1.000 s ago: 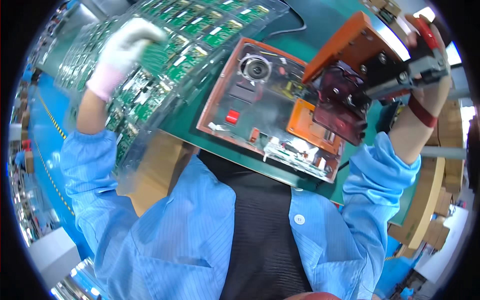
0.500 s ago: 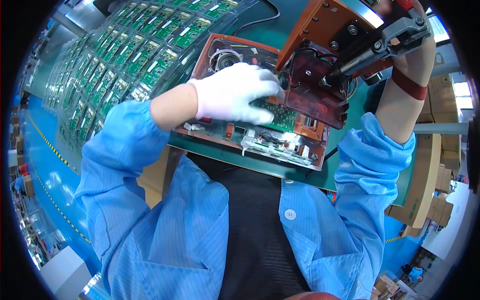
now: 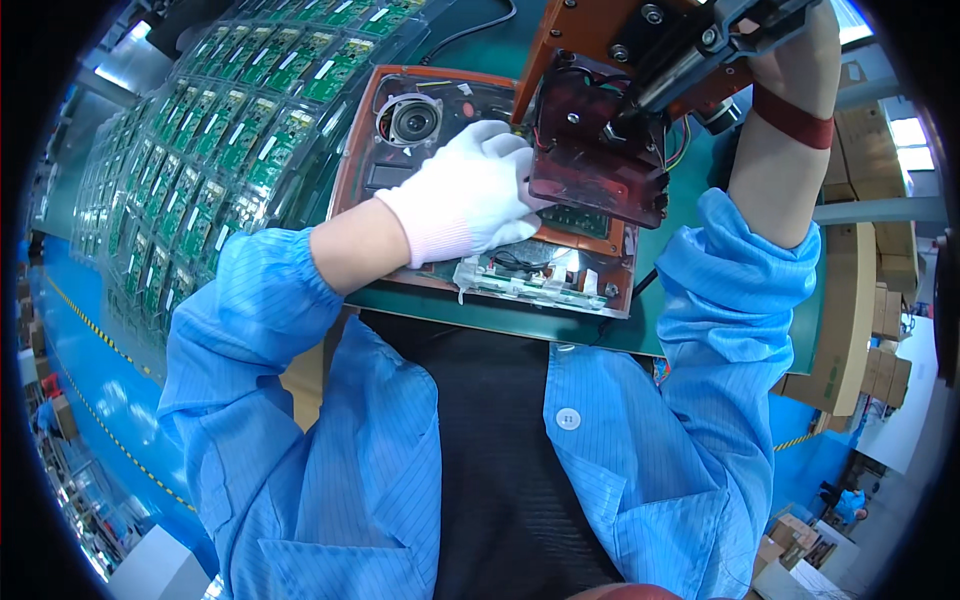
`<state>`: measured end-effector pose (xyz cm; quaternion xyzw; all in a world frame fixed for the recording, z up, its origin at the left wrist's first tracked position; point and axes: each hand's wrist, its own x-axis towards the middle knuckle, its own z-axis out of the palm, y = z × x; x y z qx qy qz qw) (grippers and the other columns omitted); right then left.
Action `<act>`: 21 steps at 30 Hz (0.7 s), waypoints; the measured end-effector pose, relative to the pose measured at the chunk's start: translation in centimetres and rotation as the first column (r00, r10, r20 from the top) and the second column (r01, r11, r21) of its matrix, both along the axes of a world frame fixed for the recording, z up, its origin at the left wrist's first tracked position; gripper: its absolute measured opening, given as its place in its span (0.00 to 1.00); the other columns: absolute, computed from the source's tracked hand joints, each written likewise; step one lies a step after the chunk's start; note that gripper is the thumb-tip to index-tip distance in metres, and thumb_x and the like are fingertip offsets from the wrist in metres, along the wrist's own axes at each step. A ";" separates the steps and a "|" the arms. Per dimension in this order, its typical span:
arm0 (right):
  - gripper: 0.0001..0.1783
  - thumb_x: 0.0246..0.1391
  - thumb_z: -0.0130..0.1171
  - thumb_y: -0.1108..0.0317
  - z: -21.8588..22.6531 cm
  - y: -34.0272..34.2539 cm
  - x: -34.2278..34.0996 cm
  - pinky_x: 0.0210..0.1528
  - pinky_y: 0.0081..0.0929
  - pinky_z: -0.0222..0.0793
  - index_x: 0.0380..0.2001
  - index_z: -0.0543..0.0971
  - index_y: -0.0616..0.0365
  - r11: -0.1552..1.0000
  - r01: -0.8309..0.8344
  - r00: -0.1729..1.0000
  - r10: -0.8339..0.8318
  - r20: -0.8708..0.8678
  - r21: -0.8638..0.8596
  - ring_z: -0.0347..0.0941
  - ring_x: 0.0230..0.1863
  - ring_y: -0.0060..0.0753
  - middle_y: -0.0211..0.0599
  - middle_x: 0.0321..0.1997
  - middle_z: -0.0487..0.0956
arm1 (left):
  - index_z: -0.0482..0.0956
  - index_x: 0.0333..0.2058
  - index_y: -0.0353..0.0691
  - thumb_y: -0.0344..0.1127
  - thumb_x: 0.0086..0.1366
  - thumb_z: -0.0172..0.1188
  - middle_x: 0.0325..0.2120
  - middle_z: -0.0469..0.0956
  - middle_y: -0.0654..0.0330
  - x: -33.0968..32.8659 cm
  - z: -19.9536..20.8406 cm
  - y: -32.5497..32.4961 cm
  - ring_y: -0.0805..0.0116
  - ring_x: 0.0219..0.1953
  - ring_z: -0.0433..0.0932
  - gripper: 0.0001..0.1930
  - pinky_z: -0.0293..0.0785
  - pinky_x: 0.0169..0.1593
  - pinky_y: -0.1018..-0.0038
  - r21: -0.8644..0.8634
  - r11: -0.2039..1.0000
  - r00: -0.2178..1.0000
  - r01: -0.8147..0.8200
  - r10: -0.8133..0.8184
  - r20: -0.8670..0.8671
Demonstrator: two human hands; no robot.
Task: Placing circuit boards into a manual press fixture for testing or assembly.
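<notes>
My left hand (image 3: 470, 190), in a white glove, reaches over an orange-framed fixture (image 3: 350, 170). Its fingers are bent down on a green circuit board (image 3: 575, 221) in the fixture, and their tips are partly hidden beside a dark red see-through plate (image 3: 595, 185). That plate hangs from a press with an orange body (image 3: 585, 35) and a metal clamp linkage (image 3: 680, 65). My right forearm (image 3: 785, 155), with a dark red band around it, rises past the press; the right hand lies beyond the upper edge.
Clear trays of green circuit boards (image 3: 220, 125) are stacked at the left. A round speaker (image 3: 412, 120) sits in the fixture's far left corner, and a strip with wires (image 3: 540, 285) runs along its near side. Cardboard boxes (image 3: 850, 300) stand at the right of the green table (image 3: 480, 308).
My left hand has bent its spread fingers down toward the board. The plate now sits lower over the board, and the right hand has passed out of the picture. The whole view has shifted slightly.
</notes>
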<state>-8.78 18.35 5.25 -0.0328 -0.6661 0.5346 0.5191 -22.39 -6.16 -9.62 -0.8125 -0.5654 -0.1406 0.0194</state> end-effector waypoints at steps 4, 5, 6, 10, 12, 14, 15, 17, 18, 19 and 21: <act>0.19 0.66 0.55 0.62 -0.2 -0.4 0.0 0.31 0.13 0.71 0.51 0.73 0.69 0.996 -0.087 0.996 0.088 -0.032 0.015 0.75 0.26 0.23 0.49 0.43 0.78 | 0.78 0.47 0.48 0.46 0.62 0.58 0.53 0.75 0.53 1.0 -0.6 0.8 0.48 0.56 0.70 0.16 0.61 0.64 0.49 0.023 1.000 1.000 -0.011 0.012 -0.005; 0.19 0.66 0.55 0.62 -0.2 -0.5 0.0 0.31 0.13 0.71 0.51 0.74 0.69 0.994 -0.110 0.993 0.111 -0.040 0.018 0.75 0.26 0.23 0.49 0.43 0.78 | 0.79 0.46 0.48 0.47 0.63 0.57 0.53 0.74 0.54 1.0 -0.6 0.8 0.48 0.57 0.70 0.16 0.61 0.64 0.48 0.013 1.000 1.000 -0.004 0.004 -0.004; 0.19 0.66 0.56 0.62 -0.3 -0.5 0.0 0.31 0.13 0.71 0.51 0.74 0.69 0.991 -0.134 0.990 0.135 -0.048 0.022 0.75 0.27 0.23 0.49 0.43 0.78 | 0.79 0.46 0.49 0.47 0.64 0.56 0.53 0.74 0.54 1.0 -0.6 0.8 0.47 0.57 0.69 0.15 0.60 0.65 0.48 0.004 1.000 1.000 0.002 -0.002 -0.003; 0.19 0.66 0.56 0.62 -0.6 0.7 0.3 0.31 0.13 0.71 0.50 0.74 0.69 0.964 -0.264 0.963 0.265 -0.051 0.026 0.75 0.27 0.23 0.49 0.43 0.78 | 0.80 0.46 0.49 0.49 0.67 0.54 0.54 0.74 0.55 1.0 -0.5 0.7 0.47 0.58 0.69 0.15 0.59 0.66 0.47 -0.015 1.000 1.000 0.003 -0.003 0.001; 0.19 0.65 0.57 0.62 -0.7 2.2 0.5 0.31 0.13 0.72 0.50 0.74 0.69 0.901 -0.434 0.900 0.435 -0.035 0.017 0.75 0.27 0.23 0.50 0.43 0.78 | 0.80 0.47 0.48 0.51 0.68 0.53 0.55 0.74 0.55 1.0 -0.1 0.4 0.47 0.58 0.69 0.18 0.58 0.66 0.48 -0.015 0.999 1.000 -0.030 0.030 -0.004; 0.20 0.65 0.57 0.62 -1.0 2.9 0.4 0.31 0.13 0.72 0.50 0.74 0.69 0.857 -0.515 0.857 0.515 -0.027 0.010 0.75 0.27 0.23 0.50 0.43 0.78 | 0.80 0.47 0.48 0.52 0.68 0.52 0.56 0.73 0.56 1.2 -0.1 0.1 0.47 0.58 0.69 0.19 0.58 0.67 0.48 -0.015 0.999 0.999 -0.047 0.047 -0.005; 0.20 0.65 0.57 0.62 -1.1 2.8 0.2 0.31 0.13 0.72 0.51 0.74 0.69 0.899 -0.436 0.900 0.434 -0.051 -0.038 0.75 0.27 0.23 0.50 0.44 0.78 | 0.80 0.47 0.47 0.53 0.68 0.52 0.55 0.74 0.56 1.4 -0.4 0.0 0.48 0.58 0.69 0.20 0.57 0.67 0.49 0.015 0.999 0.999 -0.047 0.047 0.001; 0.20 0.66 0.56 0.62 -1.3 2.7 -0.1 0.31 0.13 0.72 0.51 0.74 0.69 0.954 -0.266 0.963 0.256 -0.084 -0.138 0.76 0.27 0.23 0.50 0.44 0.79 | 0.80 0.48 0.44 0.56 0.68 0.51 0.55 0.75 0.56 2.0 -1.1 -0.4 0.49 0.58 0.70 0.23 0.57 0.68 0.49 0.076 0.996 0.999 -0.047 0.046 0.012; 0.20 0.66 0.56 0.61 -1.4 2.6 -0.2 0.31 0.13 0.72 0.51 0.74 0.69 0.966 -0.177 0.982 0.162 -0.094 -0.190 0.76 0.27 0.23 0.50 0.44 0.79 | 0.80 0.48 0.43 0.57 0.68 0.51 0.55 0.75 0.56 2.2 -1.2 -0.7 0.49 0.58 0.70 0.24 0.56 0.68 0.50 0.106 0.993 0.999 -0.046 0.045 0.018; 0.21 0.66 0.56 0.61 -1.4 2.5 -0.2 0.31 0.13 0.72 0.52 0.74 0.69 0.967 -0.084 0.993 0.062 -0.099 -0.240 0.76 0.27 0.23 0.49 0.44 0.79 | 0.80 0.48 0.43 0.57 0.68 0.51 0.55 0.75 0.56 2.3 -1.2 -0.9 0.49 0.58 0.70 0.24 0.56 0.68 0.50 0.107 0.993 0.999 -0.042 0.040 0.019; 0.21 0.66 0.56 0.61 -1.5 2.1 -0.3 0.31 0.13 0.72 0.52 0.73 0.69 0.936 0.100 0.986 -0.140 -0.095 -0.338 0.76 0.27 0.23 0.49 0.44 0.79 | 0.79 0.49 0.41 0.59 0.68 0.51 0.54 0.76 0.56 2.5 -0.9 -1.8 0.50 0.58 0.71 0.27 0.56 0.69 0.51 0.059 0.996 0.997 -0.070 0.068 0.041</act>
